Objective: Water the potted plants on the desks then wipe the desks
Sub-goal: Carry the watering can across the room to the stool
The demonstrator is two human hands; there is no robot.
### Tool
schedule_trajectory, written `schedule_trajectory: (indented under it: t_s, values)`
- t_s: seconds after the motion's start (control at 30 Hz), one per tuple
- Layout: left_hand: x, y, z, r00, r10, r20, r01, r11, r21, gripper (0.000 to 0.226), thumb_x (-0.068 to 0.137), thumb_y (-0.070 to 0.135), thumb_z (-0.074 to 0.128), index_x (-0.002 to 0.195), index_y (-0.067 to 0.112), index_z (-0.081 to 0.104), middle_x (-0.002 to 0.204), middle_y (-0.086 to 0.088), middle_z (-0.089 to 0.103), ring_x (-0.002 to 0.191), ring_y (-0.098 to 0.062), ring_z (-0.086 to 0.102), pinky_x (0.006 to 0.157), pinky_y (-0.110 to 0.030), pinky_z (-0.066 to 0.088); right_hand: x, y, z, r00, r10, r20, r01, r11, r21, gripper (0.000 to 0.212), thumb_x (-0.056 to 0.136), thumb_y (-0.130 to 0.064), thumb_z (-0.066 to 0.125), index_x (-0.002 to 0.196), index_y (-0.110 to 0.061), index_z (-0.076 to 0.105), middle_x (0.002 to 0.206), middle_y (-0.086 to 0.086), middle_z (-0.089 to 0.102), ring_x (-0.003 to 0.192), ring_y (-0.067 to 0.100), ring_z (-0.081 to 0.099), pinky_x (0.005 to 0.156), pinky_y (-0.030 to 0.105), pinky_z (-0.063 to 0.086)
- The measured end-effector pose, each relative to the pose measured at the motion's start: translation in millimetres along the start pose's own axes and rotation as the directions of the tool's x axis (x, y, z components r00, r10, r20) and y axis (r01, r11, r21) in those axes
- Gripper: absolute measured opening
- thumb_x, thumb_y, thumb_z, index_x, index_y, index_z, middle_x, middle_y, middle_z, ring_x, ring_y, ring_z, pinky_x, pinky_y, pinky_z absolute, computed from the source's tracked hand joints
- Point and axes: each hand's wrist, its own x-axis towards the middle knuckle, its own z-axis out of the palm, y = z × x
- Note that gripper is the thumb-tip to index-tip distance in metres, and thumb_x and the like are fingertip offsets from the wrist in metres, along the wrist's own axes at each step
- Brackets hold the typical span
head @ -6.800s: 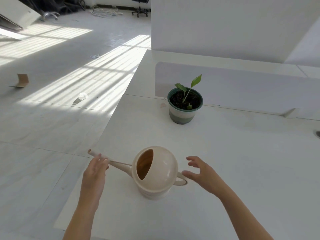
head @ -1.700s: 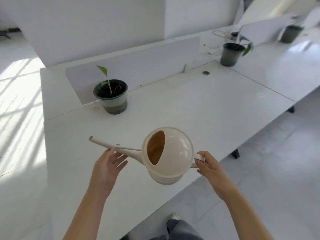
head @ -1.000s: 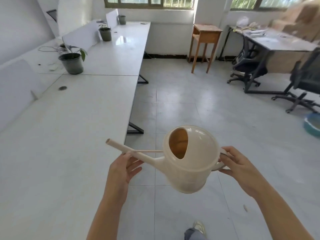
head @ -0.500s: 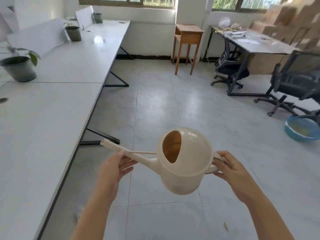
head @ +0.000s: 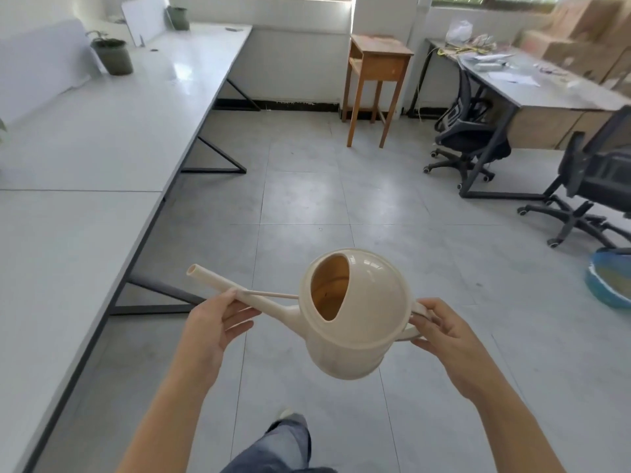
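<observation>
I hold a cream watering can (head: pixel 358 322) in the air over the grey tiled floor, its long spout pointing left. My right hand (head: pixel 447 339) grips the handle at the can's right side. My left hand (head: pixel 211 329) supports the spout from below with the fingers curled around it. A long row of white desks (head: pixel 85 158) runs along the left. A dark potted plant (head: pixel 114 54) stands on a far desk, and another pot (head: pixel 178 18) sits further back by a white divider.
A wooden stool-table (head: pixel 375 66) stands against the far wall. Black office chairs (head: pixel 467 141) and a cluttered grey desk (head: pixel 532 90) fill the right side. A blue basin (head: pixel 611 278) lies on the floor at right. Open floor lies ahead.
I lifted the can off the desk beside the small green plant and turned right. The view now faces down the aisle, and both hands kept their hold on the can.
</observation>
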Motion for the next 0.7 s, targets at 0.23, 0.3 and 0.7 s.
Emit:
schedule_trajectory:
  t_s: [0.23,0.3,0.7]
  values:
    - [138.4,51.3,60.0,0.996,-0.042,0.083,0.042,0.999,0.007,0.021,0.095,0.014,0.040,0.088,0.010,0.060,0.088,-0.011,0.066,0.086,-0.023,0.064,0.076,-0.036,0.049,121.4,-28.9,-20.2,0.995,0.009,-0.096,-0.008,1.000,0.011,0.065,0.042,-0.077,0.068,0.085,-0.027,0.063,0.091,0.011,0.057,0.086,0.013,0.062,0.081,0.017,0.053]
    - [172.9,60.3,80.9,0.993,-0.060,0.106,0.061,0.998,-0.001,0.021,0.094,0.015,0.041,0.089,0.011,0.060,0.090,-0.010,0.065,0.088,-0.023,0.063,0.080,-0.039,0.048,155.0,-32.0,-28.9,0.991,0.011,-0.134,-0.009,1.000,0.020,0.065,0.043,-0.077,0.068,0.085,-0.027,0.063,0.092,0.012,0.057,0.088,0.016,0.061,0.083,0.019,0.053]
    - [358.6,76.2,253.9,0.992,-0.064,0.107,0.068,0.997,-0.040,0.019,0.095,0.014,0.040,0.089,0.011,0.058,0.087,-0.007,0.064,0.086,-0.025,0.063,0.075,-0.036,0.049,370.1,-50.0,-150.6,0.988,-0.009,-0.153,0.012,1.000,0.021,0.030,0.061,-0.054,0.063,0.082,-0.032,0.062,0.088,0.010,0.054,0.086,0.022,0.053,0.094,0.046,0.044]
